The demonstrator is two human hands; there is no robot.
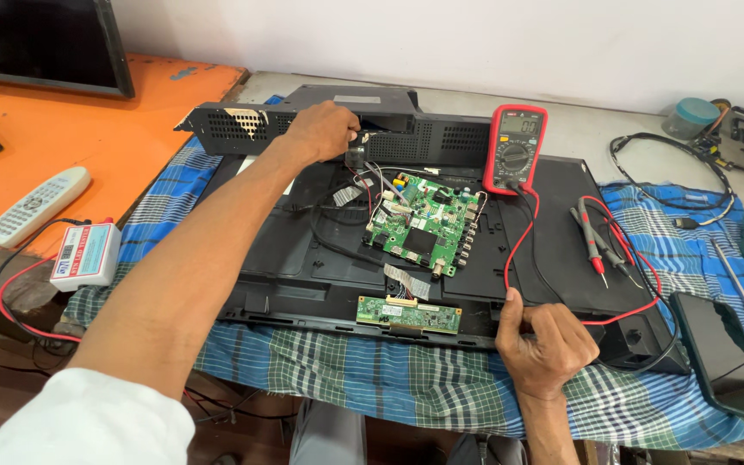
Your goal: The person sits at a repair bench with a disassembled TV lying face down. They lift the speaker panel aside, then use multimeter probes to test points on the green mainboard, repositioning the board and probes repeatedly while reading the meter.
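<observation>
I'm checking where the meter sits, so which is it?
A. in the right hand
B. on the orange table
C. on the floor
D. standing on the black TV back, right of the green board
D: the red multimeter stands on the black TV back, right of the green board.

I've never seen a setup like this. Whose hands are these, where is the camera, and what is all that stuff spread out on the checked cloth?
The one picture comes from a camera worn on a person's head, looking down at their own two bare hands; no machine is involved. On the checked cloth lies a flat television face down with its back opened, showing a green circuit board and a smaller green strip board. The left hand reaches to the loose black back cover at the far edge. The right hand pinches red and black wires leading to a red meter. Two probes lie nearby. A remote control rests on the orange table.
</observation>
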